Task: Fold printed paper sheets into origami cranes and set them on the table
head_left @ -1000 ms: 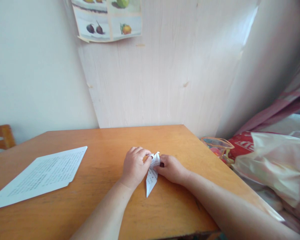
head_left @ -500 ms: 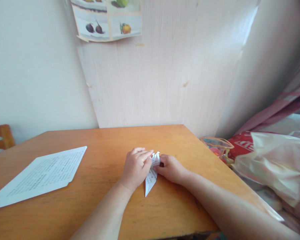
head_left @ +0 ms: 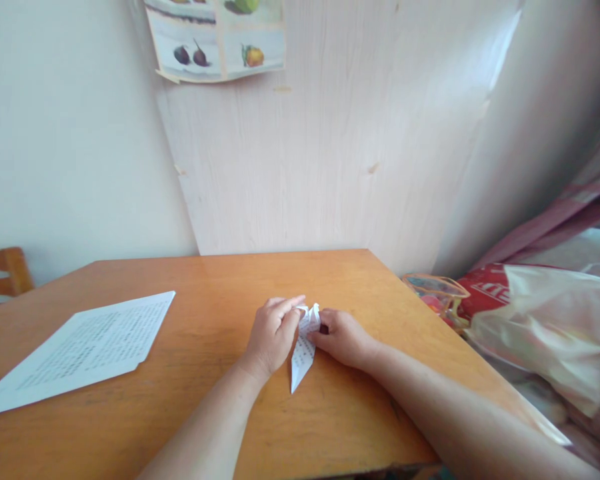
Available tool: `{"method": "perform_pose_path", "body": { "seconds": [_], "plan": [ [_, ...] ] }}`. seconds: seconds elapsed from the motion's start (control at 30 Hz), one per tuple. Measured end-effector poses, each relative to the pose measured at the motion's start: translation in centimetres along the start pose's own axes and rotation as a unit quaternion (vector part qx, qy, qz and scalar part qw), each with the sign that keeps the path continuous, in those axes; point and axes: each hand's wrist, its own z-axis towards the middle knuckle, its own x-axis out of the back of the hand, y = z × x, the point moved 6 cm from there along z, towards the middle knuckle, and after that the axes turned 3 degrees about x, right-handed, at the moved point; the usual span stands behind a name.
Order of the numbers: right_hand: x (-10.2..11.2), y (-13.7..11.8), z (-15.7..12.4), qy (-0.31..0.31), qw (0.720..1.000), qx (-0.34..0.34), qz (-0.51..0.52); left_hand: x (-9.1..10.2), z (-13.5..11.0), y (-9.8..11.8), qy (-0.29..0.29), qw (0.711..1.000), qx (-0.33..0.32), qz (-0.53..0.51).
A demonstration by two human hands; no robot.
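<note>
A small folded piece of printed white paper (head_left: 301,357) lies on the orange wooden table (head_left: 220,427), its long point aimed toward me. My left hand (head_left: 273,333) presses on the paper's upper left part, fingers bent and pinching its top. My right hand (head_left: 344,337) grips the paper's upper right edge with closed fingers. The top of the folded paper is partly hidden between the two hands.
A flat printed sheet of paper (head_left: 80,347) lies on the table's left side. A wooden chair back (head_left: 3,270) shows at far left. Plastic bags (head_left: 545,320) and a clear container (head_left: 437,293) crowd the table's right edge. A pale wooden panel (head_left: 320,133) stands behind.
My left fingers have stretched a little further over the paper's top, and the paper's point has shifted slightly left. The right hand has hardly moved.
</note>
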Motion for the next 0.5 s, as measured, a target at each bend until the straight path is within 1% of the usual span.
{"method": "perform_pose_path", "body": {
  "seconds": [0.13,0.23,0.33,0.5],
  "plan": [
    [0.2,-0.3,-0.1,-0.003,1.000,-0.001,-0.006,0.3,0.2,-0.7,0.006,0.991,0.080,-0.105],
    [0.2,-0.4,-0.1,-0.006,1.000,-0.005,-0.012,0.3,0.3,-0.9,0.011,0.977,0.121,-0.173],
    [0.1,-0.3,0.0,-0.011,1.000,-0.007,-0.010,0.1,0.3,-0.7,-0.005,0.969,0.135,-0.207],
    [0.0,-0.1,0.0,-0.010,1.000,-0.003,-0.004,-0.7,0.2,-0.3,-0.070,0.965,0.143,-0.207]
  ]
}}
